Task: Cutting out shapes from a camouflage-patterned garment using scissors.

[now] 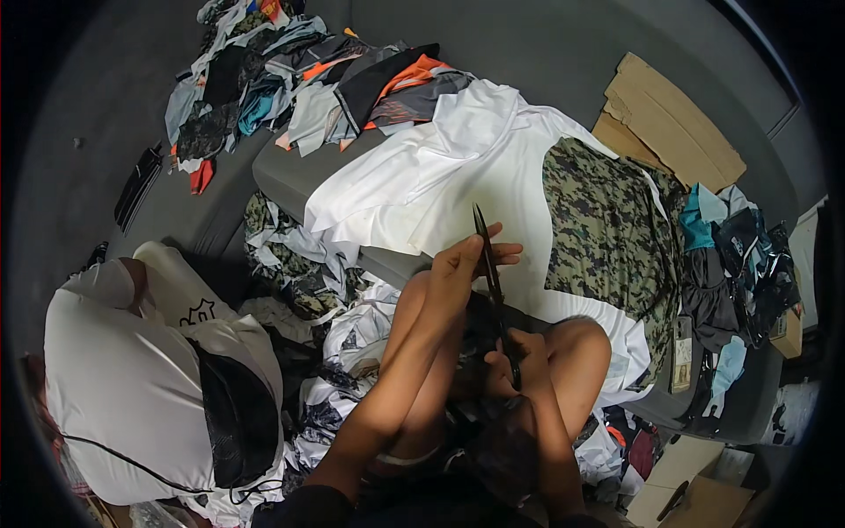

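Long, dark, pointed scissors (494,286) stand almost upright over my lap, blades together and tip pointing away from me. Around their handle end, my right hand (525,354) is closed. Higher up, my left hand (461,266) holds the blades between thumb and fingers, with some fingertips stretched out past them. Just beyond the tip, a white cloth piece (422,189) lies spread over the grey sofa seat. On its right side rests a green camouflage cloth (591,231).
Heaped fabric scraps (264,92) cover the sofa at the back left. A stuffed white bag (132,378) stands left of my legs. To the right are brown cardboard (673,123), dark garments (748,255), a blue face mask (727,370) and an opened box (682,471).
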`<state>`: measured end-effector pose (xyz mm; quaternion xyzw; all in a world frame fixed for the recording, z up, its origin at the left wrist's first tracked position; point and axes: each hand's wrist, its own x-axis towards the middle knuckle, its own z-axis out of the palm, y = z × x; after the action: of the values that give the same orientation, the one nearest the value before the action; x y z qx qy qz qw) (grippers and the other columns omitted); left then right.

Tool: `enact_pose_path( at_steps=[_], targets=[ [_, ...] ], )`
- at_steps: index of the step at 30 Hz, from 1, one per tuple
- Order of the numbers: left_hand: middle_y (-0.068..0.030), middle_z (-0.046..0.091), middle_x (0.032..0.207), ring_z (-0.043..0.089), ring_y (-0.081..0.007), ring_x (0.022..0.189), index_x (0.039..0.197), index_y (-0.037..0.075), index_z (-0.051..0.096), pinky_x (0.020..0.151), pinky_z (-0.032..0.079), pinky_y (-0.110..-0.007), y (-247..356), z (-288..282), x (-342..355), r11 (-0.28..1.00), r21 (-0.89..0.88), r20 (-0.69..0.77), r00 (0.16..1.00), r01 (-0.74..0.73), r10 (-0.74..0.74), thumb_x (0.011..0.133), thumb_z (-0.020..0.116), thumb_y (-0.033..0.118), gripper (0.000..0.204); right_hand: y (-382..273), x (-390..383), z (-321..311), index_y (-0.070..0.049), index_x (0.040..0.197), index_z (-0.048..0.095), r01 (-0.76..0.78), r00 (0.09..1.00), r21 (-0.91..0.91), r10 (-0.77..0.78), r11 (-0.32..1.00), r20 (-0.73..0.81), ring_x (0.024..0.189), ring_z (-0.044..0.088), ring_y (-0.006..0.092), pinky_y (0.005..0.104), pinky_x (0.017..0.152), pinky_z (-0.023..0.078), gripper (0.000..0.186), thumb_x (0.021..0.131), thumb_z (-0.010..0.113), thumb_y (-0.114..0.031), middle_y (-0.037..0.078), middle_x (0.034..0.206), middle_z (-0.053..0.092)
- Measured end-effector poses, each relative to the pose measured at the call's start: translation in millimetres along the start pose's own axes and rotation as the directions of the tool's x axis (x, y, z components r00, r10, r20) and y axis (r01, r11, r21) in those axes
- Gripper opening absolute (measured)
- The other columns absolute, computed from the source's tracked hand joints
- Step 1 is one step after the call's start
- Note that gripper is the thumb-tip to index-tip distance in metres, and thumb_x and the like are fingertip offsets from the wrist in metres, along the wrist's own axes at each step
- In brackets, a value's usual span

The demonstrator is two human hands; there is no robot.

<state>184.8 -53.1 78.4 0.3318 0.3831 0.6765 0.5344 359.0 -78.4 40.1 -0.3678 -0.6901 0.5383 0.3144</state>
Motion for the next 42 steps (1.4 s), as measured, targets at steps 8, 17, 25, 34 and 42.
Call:
enact_pose_path(
  at_steps=[8,17,25,34,42],
  targets=[
    [-0.0178,0.063,0.113,0.062,-0.0216,0.097,0.135,0.000,0.041,0.077,0.044,-0.027,-7.9,-5.3,6.5,0.998,0.054,-0.001,1.000,0.015,-0.015,0.100,0.038,0.034,0.049,23.0,-15.7,3.4,-0.004,0.082,0.051,-0.301,0.938,0.634,0.102,0.712,0.331,0.057,0.054,0.0192,0.0251,0.058,0.042,0.046,0.080,0.070,-0.045,0.006,0.063,0.050],
    [-0.0134,0.059,0.115,0.056,-0.0199,0.099,0.130,0.002,0.044,0.075,0.046,-0.027,-12.7,-29.2,17.1,0.935,0.353,0.004,0.999,-0.046,0.048,0.097,0.048,0.022,0.039,75.4,-140.6,99.6,-0.005,0.096,0.047,-0.159,0.976,0.784,0.217,0.601,0.032,0.076,0.048,0.0187,0.0321,0.073,0.043,0.036,0.091,0.057,-0.039,0.008,0.082,0.050],
    [-0.0150,0.055,0.118,0.054,-0.0258,0.103,0.131,0.004,0.044,0.083,0.045,-0.032,-40.8,-30.3,13.3,0.722,0.632,0.258,0.955,-0.282,0.147,0.091,0.057,0.020,0.045,89.2,-150.9,105.6,-0.003,0.095,0.049,-0.272,0.933,0.552,0.356,0.788,-0.049,0.072,0.049,0.0159,0.0273,0.070,0.043,0.029,0.096,0.050,-0.032,0.007,0.080,0.051],
    [-0.0173,0.041,0.135,0.044,-0.0311,0.120,0.133,0.008,0.042,0.093,0.039,-0.043,-57.5,-57.6,2.0,0.324,0.885,0.333,0.941,-0.335,0.063,0.084,0.063,0.031,0.058,69.0,-150.6,109.4,0.000,0.095,0.049,-0.250,0.936,0.543,0.344,0.802,-0.077,0.070,0.049,0.0160,0.0271,0.067,0.043,0.032,0.096,0.050,-0.033,0.007,0.080,0.051],
    [-0.0090,0.031,0.147,0.032,-0.0263,0.133,0.141,0.017,0.038,0.098,0.030,-0.051,-51.5,-59.8,-9.0,-0.020,0.974,0.223,0.970,-0.227,-0.100,0.082,0.063,0.037,0.067,69.1,-147.6,116.0,-0.004,0.082,0.051,-0.191,0.940,0.538,0.311,0.821,-0.142,0.065,0.047,0.0119,0.0243,0.064,0.040,0.031,0.094,0.055,-0.032,0.002,0.071,0.050]
  ],
)
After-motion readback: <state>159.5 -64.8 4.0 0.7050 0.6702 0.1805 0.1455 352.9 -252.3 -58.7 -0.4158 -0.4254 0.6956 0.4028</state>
